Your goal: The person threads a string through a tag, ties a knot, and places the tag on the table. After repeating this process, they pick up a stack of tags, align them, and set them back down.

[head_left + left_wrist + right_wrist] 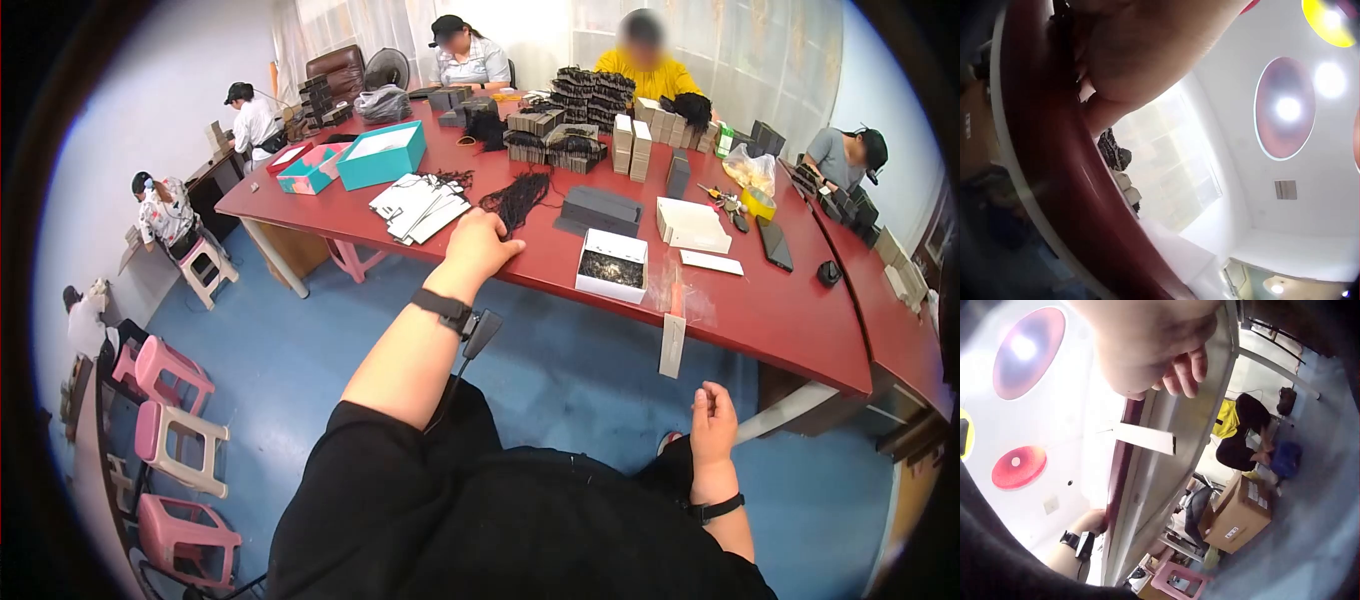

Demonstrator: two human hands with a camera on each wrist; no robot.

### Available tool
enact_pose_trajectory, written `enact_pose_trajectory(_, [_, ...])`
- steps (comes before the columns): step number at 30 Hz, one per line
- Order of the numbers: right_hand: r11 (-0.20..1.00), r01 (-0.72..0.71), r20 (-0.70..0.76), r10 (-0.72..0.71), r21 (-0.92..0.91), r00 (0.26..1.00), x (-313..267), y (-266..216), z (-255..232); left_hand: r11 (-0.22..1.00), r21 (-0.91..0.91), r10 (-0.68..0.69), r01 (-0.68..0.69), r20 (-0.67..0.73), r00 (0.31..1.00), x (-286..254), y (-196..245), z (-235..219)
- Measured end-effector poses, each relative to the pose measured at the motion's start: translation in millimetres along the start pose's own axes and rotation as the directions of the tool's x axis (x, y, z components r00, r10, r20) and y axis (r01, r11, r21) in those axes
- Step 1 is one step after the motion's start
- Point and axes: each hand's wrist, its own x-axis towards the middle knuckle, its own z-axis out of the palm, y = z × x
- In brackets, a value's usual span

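My left hand [480, 245] rests at the red table's [560, 290] near edge, beside a bundle of loose black strands [518, 198]. Its thumb is spread to the right; its fingertips are partly hidden beside the strands. White cards [415, 208] lie fanned out left of it. In the left wrist view the hand [1147, 56] is dark over the tabletop [1066, 150]. My right hand [715, 425] hangs below the table edge, fingers loosely bent, holding nothing. A white strip [673, 345] juts from the edge above it, also visible in the right wrist view, below the hand [1154, 344].
An open white box [612, 265] with dark contents, dark grey cards [598, 210], a white stack [693, 224], a phone [776, 246] and yellow tape [760, 204] lie to the right. Teal boxes [382, 155] stand left. Several people sit around; pink stools [175, 372] stand at left.
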Motion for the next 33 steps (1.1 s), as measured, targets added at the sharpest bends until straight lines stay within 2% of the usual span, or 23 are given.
enact_pose_trajectory(1, [1.0, 0.007, 0.009, -0.007, -0.013, 1.0, -2.3, -2.6, -1.2, 0.989, 0.141, -0.067, 0.053, 0.1, 0.993, 4.1, 2.5, 1.1])
enact_pose_trajectory(2, [1.0, 0.013, 0.003, -0.013, -0.009, 1.0, -3.8, -2.1, -2.6, 0.989, 0.142, -0.062, 0.049, 0.094, 0.994, 7.8, 2.2, -0.1])
enact_pose_trajectory(4, [1.0, 0.009, -0.006, -0.008, 0.028, 1.0, -7.1, 0.9, -5.6, 0.968, 0.163, -0.229, 0.19, 0.271, 0.935, 14.2, -1.7, -1.7])
enact_pose_trajectory(6, [0.999, -0.018, -0.005, 0.018, 0.035, 1.0, -10.7, 4.7, -10.0, 0.973, 0.164, -0.2, 0.165, 0.23, 0.952, 11.1, -5.8, -2.6])
enact_pose_trajectory(11, [0.999, -0.037, 0.008, 0.037, 0.023, 0.999, -15.1, 17.8, -18.6, 0.942, -0.213, -0.221, 0.259, 0.186, 0.957, 19.5, -18.3, -23.0])
enact_pose_trajectory(12, [0.999, -0.032, 0.009, 0.032, 0.015, 0.999, -15.0, 15.9, -21.3, 0.891, -0.338, -0.238, 0.303, 0.22, 0.946, 32.2, -29.0, -23.4])
enact_pose_trajectory(13, [1.0, -0.029, 0.009, 0.029, 0.009, 1.0, -15.7, 14.6, -23.3, 0.898, -0.362, -0.194, 0.248, 0.179, 0.965, 47.3, -39.8, -22.9])
enact_pose_trajectory(14, [0.999, -0.034, 0.01, 0.034, 0.011, 0.999, -16.4, 14.6, -24.7, 0.904, -0.346, -0.15, 0.25, 0.291, 0.945, 71.3, -53.1, -29.0])
enact_pose_trajectory(15, [1.0, -0.023, 0.013, 0.023, 0.014, 1.0, -16.3, 14.2, -25.6, 0.892, -0.396, -0.119, 0.22, 0.263, 0.958, 84.5, -48.8, -39.2])
enact_pose_trajectory(17, [1.0, 0.001, 0.018, -0.001, 0.019, 1.0, -15.7, 8.5, -25.9, 0.807, -0.516, -0.099, 0.286, 0.359, 0.928, 109.4, -32.3, -61.3])
enact_pose_trajectory(18, [1.0, 0.002, 0.019, -0.002, 0.022, 1.0, -16.7, 9.7, -24.6, 0.853, -0.441, -0.089, 0.279, 0.405, 0.91, 129.5, -33.9, -66.0])
enact_pose_trajectory(20, [0.998, -0.008, 0.009, 0.008, 0.059, 1.0, -16.3, 14.2, -21.5, 0.935, -0.297, -0.054, 0.194, 0.421, 0.906, 150.3, -7.0, -94.8])
enact_pose_trajectory(22, [0.997, 0.003, -0.005, -0.002, 0.08, 1.0, -13.1, 8.0, -21.6, 0.976, -0.212, 0.013, 0.054, 0.301, 0.954, 161.8, 24.7, -117.5])
enact_pose_trajectory(23, [0.995, 0.011, -0.009, -0.011, 0.095, 1.0, -12.5, 4.6, -22.8, 0.997, 0.066, 0.02, -0.04, 0.279, 0.96, 169.2, 39.7, -127.5])
enact_pose_trajectory(24, [0.996, 0.007, -0.016, -0.005, 0.092, 1.0, -11.2, 2.2, -24.8, 0.98, 0.177, 0.048, -0.093, 0.244, 0.969, 173.3, 45.7, -132.6])
enact_pose_trajectory(26, [0.99, 0.052, -0.024, -0.049, 0.131, 0.998, -2.6, -3.3, -30.0, 0.854, 0.386, 0.302, -0.35, 0.18, 0.936, 184.0, 45.4, -135.9])
enact_pose_trajectory(27, [0.983, 0.05, -0.009, -0.049, 0.177, 0.999, 2.1, -6.9, -34.5, 0.856, 0.381, 0.305, -0.348, 0.172, 0.937, 179.6, 51.2, -138.7])
enact_pose_trajectory(28, [0.983, 0.058, -0.013, -0.057, 0.174, 0.998, 8.9, -13.5, -39.4, 0.879, 0.283, 0.377, -0.384, 0.082, 0.923, 174.2, 56.8, -141.1])
enact_pose_trajectory(29, [0.954, 0.028, -0.001, -0.029, 0.299, 1.0, 16.7, -26.5, -44.4, 0.883, 0.185, 0.441, -0.431, -0.011, 0.898, 153.2, 81.2, -151.8])
enact_pose_trajectory(30, [0.908, -0.006, 0.011, 0.001, 0.419, 1.0, 24.1, -41.2, -48.6, 0.923, 0.097, 0.365, -0.373, 0.092, 0.926, 119.9, 116.3, -163.9])
enact_pose_trajectory(31, [0.848, 0.058, 0.051, -0.1, 0.527, 0.994, 34.2, -60.4, -49.1, 0.884, 0.035, 0.454, -0.465, 0.164, 0.876, 95.6, 135.0, -162.9])
enact_pose_trajectory(32, [0.771, 0.113, 0.074, -0.204, 0.627, 0.976, 45.1, -84.7, -48.5, 0.826, 0.065, 0.547, -0.56, 0.145, 0.824, 65.9, 150.3, -151.8])
enact_pose_trajectory(33, [0.737, 0.132, 0.12, -0.279, 0.663, 0.953, 51.3, -117.2, -49.4, 0.783, 0.005, 0.595, -0.622, 0.282, 0.752, 36.6, 172.9, -149.6])
